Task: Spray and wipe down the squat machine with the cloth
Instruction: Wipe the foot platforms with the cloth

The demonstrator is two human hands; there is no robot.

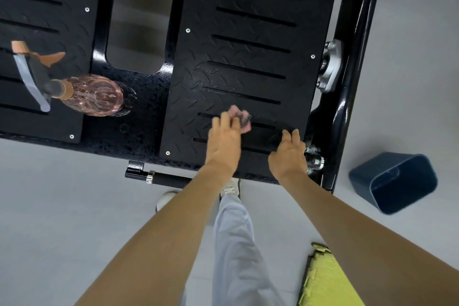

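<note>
Here, your left hand [223,141] has its grip clamped on the bunched pink cloth [242,119], pressed to the near end of the right footplate [248,57] of the squat machine [352,57]. Your right hand [289,156] rests just beside it, grip apart, fingers loosely bent. The spray bottle [94,94] sits well apart on the left footplate [37,7].

1. I see the squat machine's foot plate [248,62] as matt black metal, rough with a raised diamond tread
2. Its frame tube [357,32] looks glossy, black painted metal; the bracket [331,64] beside it is bare silvery metal
3. The spray bottle [94,94] reads as clear, shiny pinkish plastic
4. The cloth [242,118] looks soft and fuzzy
5. The bin [397,181] is smooth dark blue plastic
</note>
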